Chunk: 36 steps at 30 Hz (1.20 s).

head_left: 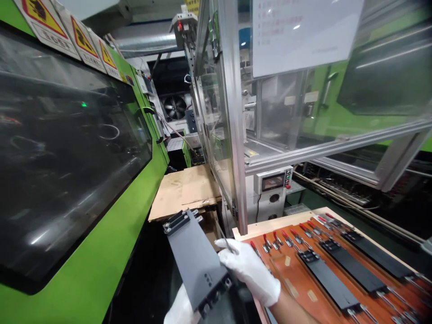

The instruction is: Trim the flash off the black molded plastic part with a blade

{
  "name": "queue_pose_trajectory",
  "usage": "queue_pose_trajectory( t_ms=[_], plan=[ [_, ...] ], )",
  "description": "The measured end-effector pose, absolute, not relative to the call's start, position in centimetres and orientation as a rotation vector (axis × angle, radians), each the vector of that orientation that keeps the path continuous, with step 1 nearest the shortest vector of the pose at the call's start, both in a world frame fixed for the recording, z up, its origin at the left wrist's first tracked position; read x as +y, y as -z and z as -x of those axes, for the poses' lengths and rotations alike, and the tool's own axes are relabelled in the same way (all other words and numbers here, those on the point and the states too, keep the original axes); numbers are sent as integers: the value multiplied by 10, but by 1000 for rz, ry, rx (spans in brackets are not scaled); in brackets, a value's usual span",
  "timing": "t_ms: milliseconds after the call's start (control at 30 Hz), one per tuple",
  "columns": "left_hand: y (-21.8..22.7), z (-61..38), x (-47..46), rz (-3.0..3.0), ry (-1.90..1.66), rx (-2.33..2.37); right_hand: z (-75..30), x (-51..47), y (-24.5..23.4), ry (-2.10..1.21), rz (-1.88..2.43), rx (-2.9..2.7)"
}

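A long dark grey plastic panel [194,256] with clip ends is held tilted away from me at the bottom centre. My left hand [180,310], in a white glove, grips its near end from underneath. My right hand [249,270], also gloved in white, is closed against the panel's right edge and pinches a thin tool that I cannot make out. To the right lies a brown fixture board [293,279] with red-handled toggle clamps, and three similar dark panels [332,279] are clamped on it.
A green moulding machine [101,252] with a dark window fills the left. An aluminium-framed clear enclosure [232,135] stands ahead. Flat cardboard [184,189] lies between them, with a small control box [272,182] beside it.
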<state>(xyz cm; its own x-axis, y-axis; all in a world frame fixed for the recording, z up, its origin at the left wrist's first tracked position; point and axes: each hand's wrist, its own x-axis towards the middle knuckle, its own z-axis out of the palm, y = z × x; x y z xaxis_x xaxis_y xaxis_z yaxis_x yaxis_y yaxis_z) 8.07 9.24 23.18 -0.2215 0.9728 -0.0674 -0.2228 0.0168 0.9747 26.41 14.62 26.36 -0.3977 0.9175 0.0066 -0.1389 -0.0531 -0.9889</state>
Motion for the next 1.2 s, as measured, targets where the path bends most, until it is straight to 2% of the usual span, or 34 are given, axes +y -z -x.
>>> queue_pose_trajectory(
  t_ms=[100,400,467,633,967,1200],
  plan=[
    [-242,-91,95,-952,-1265,1134,-264,139,-268,-1696,866,-1407],
    [-258,-74,104,-998,-1388,1260,-264,117,-256,-1717,769,-1411],
    [-257,-69,107,-1057,-1445,1366,-262,116,-252,-1636,835,-1455],
    [-252,-78,107,-1128,-1393,1462,-253,119,-255,-1179,1180,-1480],
    [-237,-83,95,-1053,-1494,1507,-212,124,-280,-1491,960,-1117],
    [-229,-74,84,-991,-1523,1424,-231,130,-284,-1345,933,-1377]
  ],
)
